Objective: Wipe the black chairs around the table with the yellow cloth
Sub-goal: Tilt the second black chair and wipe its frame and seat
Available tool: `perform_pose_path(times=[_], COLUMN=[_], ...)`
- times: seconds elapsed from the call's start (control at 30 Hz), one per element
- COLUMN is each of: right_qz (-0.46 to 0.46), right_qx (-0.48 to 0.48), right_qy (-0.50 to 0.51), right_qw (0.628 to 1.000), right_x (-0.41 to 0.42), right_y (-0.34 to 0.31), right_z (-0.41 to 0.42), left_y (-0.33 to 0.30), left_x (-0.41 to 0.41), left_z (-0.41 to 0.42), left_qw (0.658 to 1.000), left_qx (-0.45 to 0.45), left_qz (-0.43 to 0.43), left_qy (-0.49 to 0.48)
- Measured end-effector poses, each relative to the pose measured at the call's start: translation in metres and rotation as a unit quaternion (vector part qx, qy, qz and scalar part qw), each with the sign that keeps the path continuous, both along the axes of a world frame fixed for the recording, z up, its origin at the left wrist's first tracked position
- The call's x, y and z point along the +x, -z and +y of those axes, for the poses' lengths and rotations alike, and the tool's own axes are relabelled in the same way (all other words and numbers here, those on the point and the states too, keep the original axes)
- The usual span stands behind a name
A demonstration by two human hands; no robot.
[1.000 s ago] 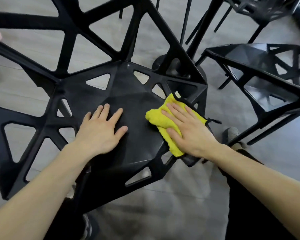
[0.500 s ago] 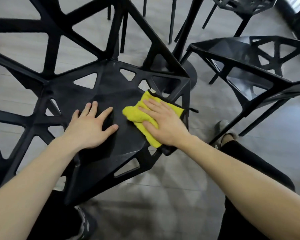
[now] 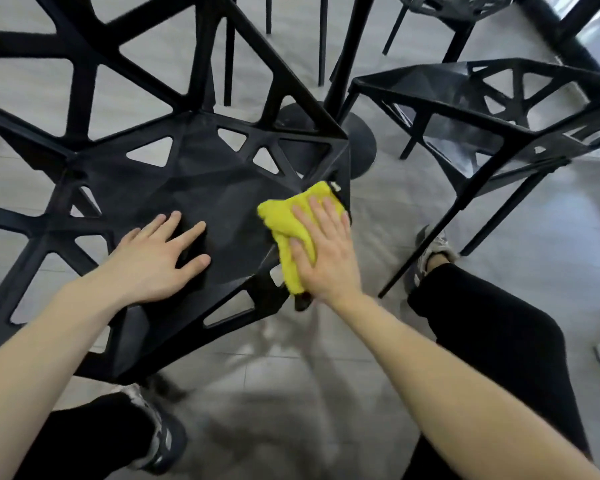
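Here a black chair (image 3: 194,188) fills the left and middle of the view, its faceted seat cut with triangular holes and its open lattice back rising at the far side. The left hand (image 3: 153,261) lies flat on the seat near its front edge, fingers straight and spread, holding nothing. The right hand (image 3: 326,258) presses the yellow cloth (image 3: 288,223) onto the seat's right front corner with straight fingers laid over it; the thumb lies along the cloth's near part. The cloth is bunched and folded, it covers the corner's rim, and its near end hangs just past the seat edge. A small white tag shows at its far tip, beside the chair's right rim. Both bare forearms reach in from the near side of the chair.

To the right of the chair, well apart from the cloth, stands a second chair (image 3: 492,98) of the same black lattice make, its thin legs planted on the grey floor (image 3: 534,265). Beyond the chair's far right corner a round black base (image 3: 361,140) with a pole sits on the floor, partly hidden by the chair's frame. A third chair (image 3: 444,8) shows only in part beyond that. Near the chair's front, black trouser legs and two grey shoes (image 3: 430,251) stand on the floor, one on each side.
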State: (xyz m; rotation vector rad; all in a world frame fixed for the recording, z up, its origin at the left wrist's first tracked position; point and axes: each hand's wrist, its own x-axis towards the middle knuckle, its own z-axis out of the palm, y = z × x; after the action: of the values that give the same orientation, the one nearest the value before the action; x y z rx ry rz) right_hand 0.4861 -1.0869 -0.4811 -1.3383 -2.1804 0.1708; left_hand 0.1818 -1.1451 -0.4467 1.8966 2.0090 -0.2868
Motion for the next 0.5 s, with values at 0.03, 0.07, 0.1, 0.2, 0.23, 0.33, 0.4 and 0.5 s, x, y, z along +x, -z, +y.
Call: perform_pose_path(times=[0.03, 0.07, 0.1, 0.2, 0.23, 0.33, 0.4, 0.5], right_qz=[-0.009, -0.023, -0.038, -0.038, -0.028, -0.071, -0.137, -0.177], right_qx=[-0.008, -0.014, -0.016, 0.008, 0.008, -0.028, 0.002, 0.077], right_qy=[0.036, 0.058, 0.069, 0.101, 0.07, -0.202, -0.305, -0.177], right_qw=[0.999, 0.998, 0.997, 0.994, 0.997, 0.976, 0.942, 0.965], right_x=[0.012, 0.019, 0.02, -0.02, -0.039, -0.061, -0.039, 0.009], right_y=[-0.005, -0.012, -0.016, -0.017, -0.017, -0.027, -0.037, -0.051], right_z=[0.034, 0.064, 0.086, 0.068, 0.037, -0.037, -0.001, 0.112], left_y=[0.001, 0.002, 0.003, 0.0, -0.002, -0.001, 0.002, 0.008], left_x=[0.001, 0.003, 0.004, 0.009, 0.01, 0.008, 0.007, 0.006], left_z=[0.0, 0.001, 0.002, 0.005, 0.006, 0.009, 0.008, 0.006], left_qw=[1.0, 1.0, 1.0, 1.0, 1.0, 0.999, 0.999, 0.999], left_qx=[0.002, 0.004, 0.006, -0.008, -0.013, -0.036, -0.038, -0.033], left_qz=[-0.005, -0.009, -0.011, -0.009, -0.005, 0.005, -0.004, -0.017], left_qy=[-0.002, -0.004, -0.004, 0.0, 0.001, 0.007, 0.0, -0.009])
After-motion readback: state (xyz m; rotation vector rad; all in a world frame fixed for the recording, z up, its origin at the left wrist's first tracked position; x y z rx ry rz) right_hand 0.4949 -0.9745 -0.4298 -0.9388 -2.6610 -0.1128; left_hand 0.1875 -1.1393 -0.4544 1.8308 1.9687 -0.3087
